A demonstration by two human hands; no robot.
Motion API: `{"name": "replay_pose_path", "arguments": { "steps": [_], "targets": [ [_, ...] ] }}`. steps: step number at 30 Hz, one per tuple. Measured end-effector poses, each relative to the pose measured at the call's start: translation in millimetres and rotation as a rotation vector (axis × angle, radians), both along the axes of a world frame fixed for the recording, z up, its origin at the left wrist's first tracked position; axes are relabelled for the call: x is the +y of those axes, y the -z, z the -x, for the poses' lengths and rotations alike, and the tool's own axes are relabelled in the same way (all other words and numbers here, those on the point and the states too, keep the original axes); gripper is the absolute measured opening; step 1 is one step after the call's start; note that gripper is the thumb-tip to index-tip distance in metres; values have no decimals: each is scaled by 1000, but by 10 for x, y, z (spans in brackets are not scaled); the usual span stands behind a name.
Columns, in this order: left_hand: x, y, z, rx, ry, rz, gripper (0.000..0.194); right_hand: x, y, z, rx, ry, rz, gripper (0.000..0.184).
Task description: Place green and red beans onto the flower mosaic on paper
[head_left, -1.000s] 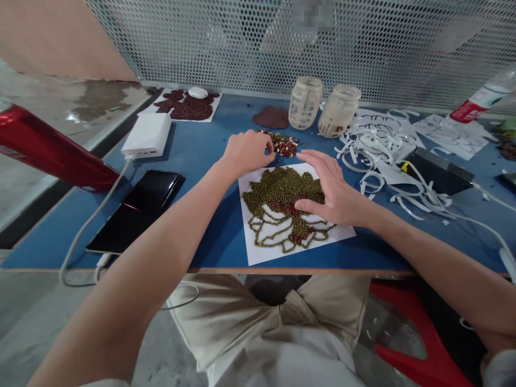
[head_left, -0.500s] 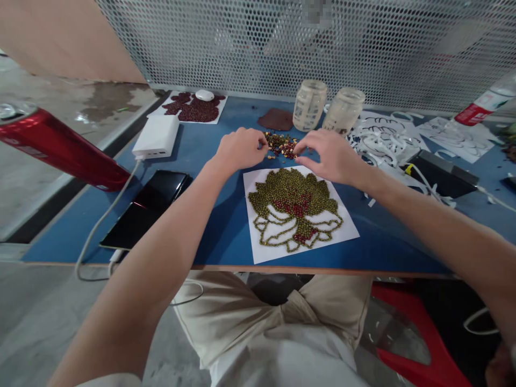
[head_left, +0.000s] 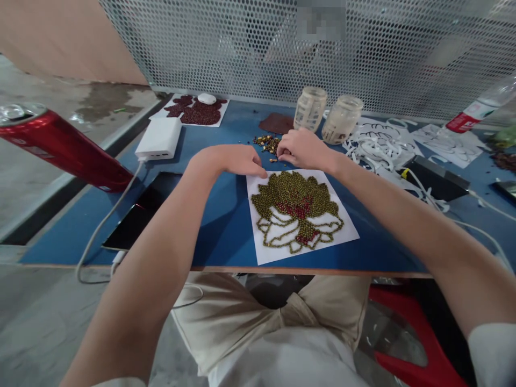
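A white sheet (head_left: 346,234) lies near the front edge of the blue table (head_left: 226,226), bearing a lotus picture (head_left: 296,207) made of green and red beans. My left hand (head_left: 236,159) rests palm down at the sheet's upper left corner, fingers together and touching the paper. My right hand (head_left: 300,149) sits just behind the sheet with its fingers curled, pinching at a loose pile of mixed beans (head_left: 266,143). What the fingertips hold is too small to make out.
Two glass jars (head_left: 309,109) (head_left: 342,119) stand behind the pile, with a brown patch (head_left: 276,123) beside them. Left are a white power bank (head_left: 158,138), a black phone (head_left: 139,212) and a red can (head_left: 56,148). Paper strips (head_left: 377,142) and a black device (head_left: 437,180) lie right. A mesh screen (head_left: 242,43) backs the table.
My left hand has drawn back from the bean pile onto the sheet's corner. My right hand left the bean picture, reached the pile, then shifted left over it.
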State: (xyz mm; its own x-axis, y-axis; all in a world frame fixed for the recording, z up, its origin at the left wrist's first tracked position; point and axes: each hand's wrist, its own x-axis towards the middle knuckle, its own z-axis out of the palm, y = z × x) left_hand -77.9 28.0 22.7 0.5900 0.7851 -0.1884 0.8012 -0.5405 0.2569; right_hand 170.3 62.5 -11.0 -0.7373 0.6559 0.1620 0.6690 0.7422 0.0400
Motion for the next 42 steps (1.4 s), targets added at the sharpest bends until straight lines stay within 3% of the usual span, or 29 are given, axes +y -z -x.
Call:
{"name": "replay_pose_path", "arguments": {
  "steps": [3, 10, 13, 16, 20, 23, 26, 29, 32, 42],
  "targets": [
    [3, -21, -1, 8, 22, 124, 30, 24, -2, 5, -3, -27, -5, 17],
    [63, -6, 89, -40, 55, 210, 38, 41, -41, 43, -46, -36, -4, 13],
    [128, 15, 178, -36, 38, 212, 40, -46, -134, -64, 36, -36, 29, 9],
    [173, 36, 235, -50, 36, 203, 44, -323, -266, -236, 192, -90, 96, 4],
    [181, 70, 224, -51, 63, 159, 43, -945, -358, -359, 300, -266, 254, 7],
    [162, 81, 178, -28, 57, 131, 40, -1361, -277, -326, 297, -420, 307, 12],
    [142, 77, 141, 4, 46, 140, 41, -1578, -109, -272, 279, -543, 200, 18],
    [131, 73, 125, 16, 18, 144, 41, -1629, 22, -264, 194, -594, 83, 21],
    [127, 73, 119, 18, 13, 141, 39, -1622, 47, -288, 109, -596, 55, 22],
    [93, 50, 96, 26, 24, 118, 41, -1653, -31, -281, 180, -530, 217, 21]
  ]
}}
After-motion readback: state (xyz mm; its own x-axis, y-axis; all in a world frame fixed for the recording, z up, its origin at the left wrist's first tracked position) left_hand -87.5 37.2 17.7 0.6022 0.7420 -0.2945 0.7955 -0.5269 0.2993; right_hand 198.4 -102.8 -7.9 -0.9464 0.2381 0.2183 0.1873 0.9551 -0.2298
